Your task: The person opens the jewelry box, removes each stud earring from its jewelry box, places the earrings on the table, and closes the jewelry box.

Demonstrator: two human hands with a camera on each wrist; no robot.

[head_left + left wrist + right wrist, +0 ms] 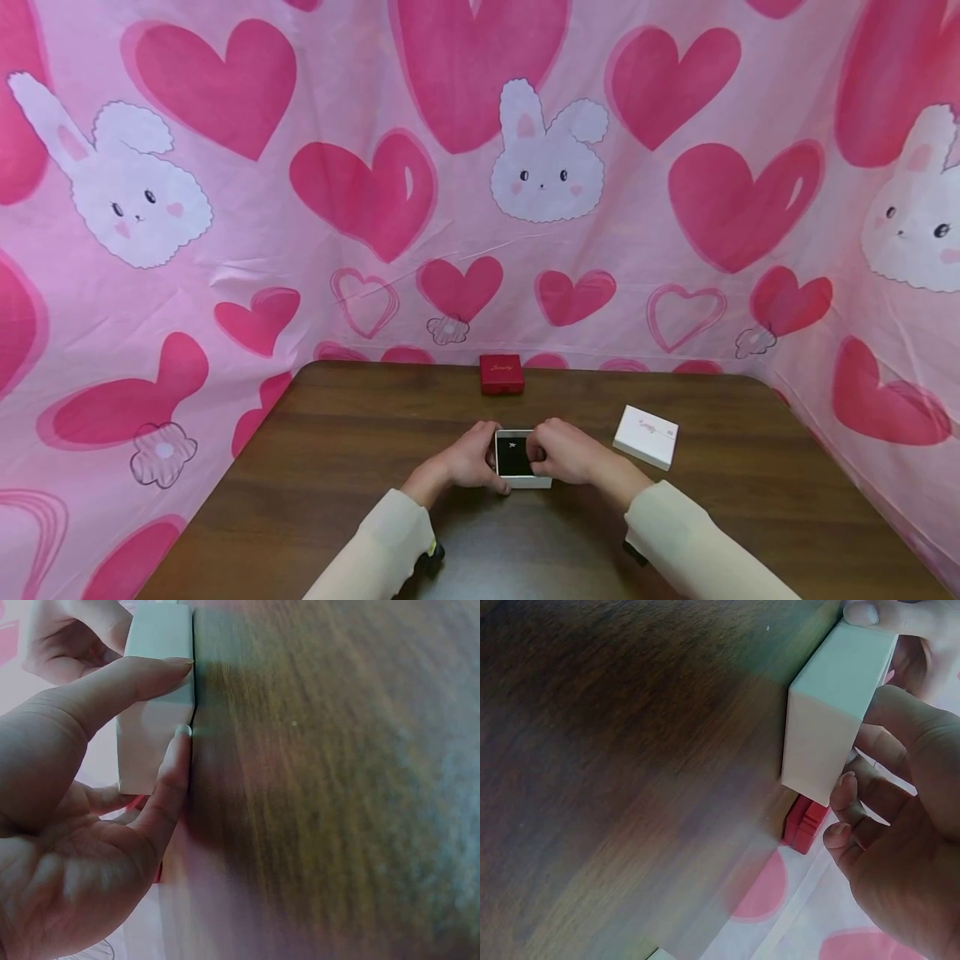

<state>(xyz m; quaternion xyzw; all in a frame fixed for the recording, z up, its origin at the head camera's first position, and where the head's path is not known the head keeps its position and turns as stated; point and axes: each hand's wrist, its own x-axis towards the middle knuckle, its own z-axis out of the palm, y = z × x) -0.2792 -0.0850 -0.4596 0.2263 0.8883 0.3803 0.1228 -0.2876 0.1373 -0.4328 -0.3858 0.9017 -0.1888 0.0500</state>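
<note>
A small white jewelry box (531, 482) stands on the table without its lid, a black insert (513, 462) inside it. On the insert lies a tiny silvery piece of jewelry (512, 445), too small to make out its kind. My left hand (474, 457) grips the box from the left, its thumb along the front wall (154, 637) in the left wrist view. My right hand (567, 451) reaches over the right rim with thumb and forefinger inside the box. What those fingertips touch is hidden. In the right wrist view the other fingers (845, 791) curl beside the box.
A white lid (647, 437) with pink lettering lies to the right of my right hand. Behind the box, near the table's back edge, sits a red box (502, 374) with gold lettering. Pink cloth with hearts and rabbits (547, 167) hangs around the wooden table (360, 442).
</note>
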